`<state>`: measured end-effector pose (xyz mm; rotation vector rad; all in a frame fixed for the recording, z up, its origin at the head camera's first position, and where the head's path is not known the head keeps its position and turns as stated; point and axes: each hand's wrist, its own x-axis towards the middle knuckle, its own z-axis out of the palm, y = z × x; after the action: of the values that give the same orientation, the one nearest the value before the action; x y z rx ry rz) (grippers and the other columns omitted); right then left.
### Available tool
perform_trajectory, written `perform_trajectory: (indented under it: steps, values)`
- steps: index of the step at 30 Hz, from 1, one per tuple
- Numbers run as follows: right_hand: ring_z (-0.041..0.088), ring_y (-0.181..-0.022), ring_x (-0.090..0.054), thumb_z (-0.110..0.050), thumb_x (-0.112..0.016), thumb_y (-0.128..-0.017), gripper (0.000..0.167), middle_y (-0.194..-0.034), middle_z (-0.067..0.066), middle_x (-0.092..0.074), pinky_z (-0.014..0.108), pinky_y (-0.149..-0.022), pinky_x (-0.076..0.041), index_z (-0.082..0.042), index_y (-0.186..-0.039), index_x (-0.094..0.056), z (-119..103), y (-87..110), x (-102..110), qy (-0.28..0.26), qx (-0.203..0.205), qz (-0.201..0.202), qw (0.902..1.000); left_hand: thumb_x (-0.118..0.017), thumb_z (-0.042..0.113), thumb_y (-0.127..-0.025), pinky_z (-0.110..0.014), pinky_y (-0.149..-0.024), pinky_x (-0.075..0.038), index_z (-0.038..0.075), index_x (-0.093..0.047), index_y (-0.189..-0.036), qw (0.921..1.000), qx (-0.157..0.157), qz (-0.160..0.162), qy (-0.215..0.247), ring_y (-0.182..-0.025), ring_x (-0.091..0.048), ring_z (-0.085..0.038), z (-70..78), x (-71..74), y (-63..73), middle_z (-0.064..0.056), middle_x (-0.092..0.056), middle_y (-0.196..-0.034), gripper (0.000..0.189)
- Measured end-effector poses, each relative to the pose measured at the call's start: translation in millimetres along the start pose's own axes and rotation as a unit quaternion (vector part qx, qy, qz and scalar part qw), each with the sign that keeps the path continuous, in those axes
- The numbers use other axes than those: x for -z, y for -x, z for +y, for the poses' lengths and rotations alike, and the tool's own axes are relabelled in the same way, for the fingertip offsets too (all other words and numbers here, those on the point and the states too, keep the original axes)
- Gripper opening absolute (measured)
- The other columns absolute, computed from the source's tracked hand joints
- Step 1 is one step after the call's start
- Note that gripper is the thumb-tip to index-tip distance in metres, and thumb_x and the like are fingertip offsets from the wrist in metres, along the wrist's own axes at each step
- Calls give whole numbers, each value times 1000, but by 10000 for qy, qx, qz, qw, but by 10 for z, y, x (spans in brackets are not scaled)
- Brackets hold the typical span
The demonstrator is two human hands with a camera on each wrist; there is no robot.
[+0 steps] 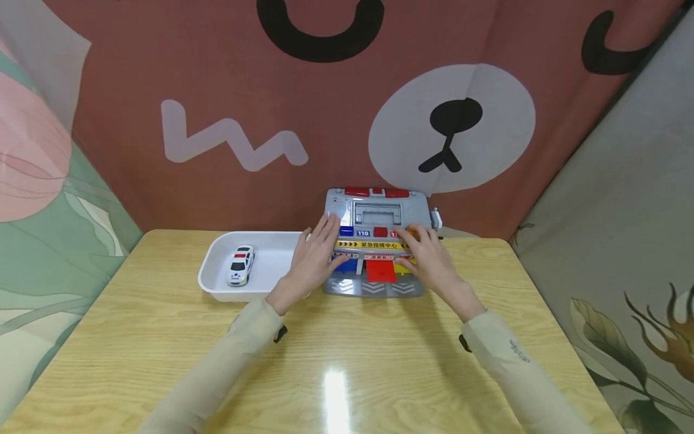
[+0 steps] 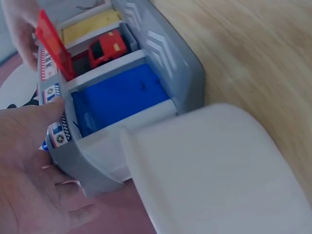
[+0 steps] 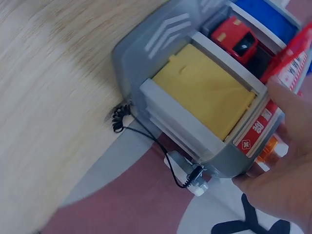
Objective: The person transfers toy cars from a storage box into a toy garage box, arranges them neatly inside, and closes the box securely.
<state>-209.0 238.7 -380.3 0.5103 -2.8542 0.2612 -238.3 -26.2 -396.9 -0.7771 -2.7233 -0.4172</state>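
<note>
A grey toy car garage (image 1: pixel 420 208) stands at the back of the table. My left hand (image 1: pixel 314 250) grips its left end, thumb on the front edge and fingers over the top. At the other end, my right hand (image 1: pixel 432 259) holds it likewise, thumb in front and fingers near an orange button (image 3: pixel 267 150). The middle red door (image 2: pixel 54 43) is raised, and a red toy car (image 2: pixel 106 48) sits in that bay. Beside it, the blue door (image 2: pixel 119 97) and the yellow door (image 3: pixel 207 87) lie down over their bays.
Left of the garage is a white tray (image 1: pixel 276 259) holding a white toy police car (image 1: pixel 241 265). A small white-and-grey handset (image 3: pixel 183 170) with a black coiled cord (image 3: pixel 122 117) hangs on the garage's right side. A printed cloth (image 1: pixel 228 72) rises behind the table.
</note>
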Motion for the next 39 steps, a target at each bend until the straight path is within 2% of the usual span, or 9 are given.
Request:
perform_trajectory:
  steps: [3,7,13,18,20,22,27,34,39]
  values:
    - [35,-118,-36,-32,-74,-86,71,-140,17,-37,50,-93,-45,-15,-147,-41,-20,-11,3,-73,-71,-26,9999,-60,50,-92,-53,-108,-30,3,-30,-150,9999,-47,7,-155,-144,-20,-27,-31,1,15,-13,-25,-156,80]
    - [36,-118,-36,-29,-75,-85,72,-141,17,-36,50,-95,-43,-14,-147,-40,-39,-12,16,-140,-183,-74,9997,-57,50,-93,-54,-105,-35,3,-32,-149,9993,-258,83,-249,-143,-23,-29,-54,-5,22,-16,-27,-155,77]
    - [35,-118,-35,-28,-76,-84,73,-139,19,-36,51,-96,-41,-10,-146,-41,-92,-55,71,-278,-150,-265,9992,-55,46,-96,-54,-103,-37,1,-30,-150,9973,-292,-123,-666,-143,-23,-29,-64,51,29,-17,-26,-155,75]
    - [38,-124,-33,-31,-75,-85,71,-135,21,-41,58,-110,-22,-7,-144,-43,-156,-123,143,-252,-102,-356,9990,-56,44,-96,-53,-102,-39,2,-30,-150,9965,-293,-204,-756,-143,-24,-28,-67,81,34,-16,-26,-155,73]
    - [37,-128,-33,-31,-75,-85,70,-136,19,-44,61,-112,-12,-8,-143,-44,-186,-156,170,-202,-89,-361,9991,-56,43,-96,-54,-101,-40,1,-29,-150,9967,-308,-213,-718,-143,-24,-28,-58,74,34,-16,-25,-155,73]
    - [36,-131,-34,-31,-74,-86,70,-139,17,-46,62,-112,-8,-10,-144,-43,-230,-191,192,-182,-41,-431,9989,-55,43,-97,-54,-101,-40,1,-28,-150,9968,-308,-215,-702,-143,-23,-28,-46,65,32,-16,-24,-156,73]
    - [34,-132,-39,-33,-72,-88,70,-145,15,-44,57,-113,-14,-11,-146,-41,-372,-279,174,-229,194,-679,9972,-53,43,-98,-54,-102,-39,3,-26,-151,9972,-262,-287,-647,-144,-20,-27,-36,40,33,-15,-22,-157,72]
    - [33,-130,-39,-27,-75,-86,78,-148,14,-37,50,-107,-35,-9,-149,-34,-421,-307,83,-422,199,-785,9958,-49,46,-98,-54,-105,-35,4,-23,-152,9962,-228,-482,-691,-145,-16,-26,-60,35,36,-13,-17,-159,73]
    - [33,-128,-37,-22,-79,-82,83,-147,15,-35,49,-107,-36,-9,-149,-31,-408,-307,52,-331,269,-791,9960,-49,46,-99,-54,-105,-36,4,-24,-152,9964,-232,-429,-689,-145,-16,-26,-64,49,38,-14,-17,-158,73]
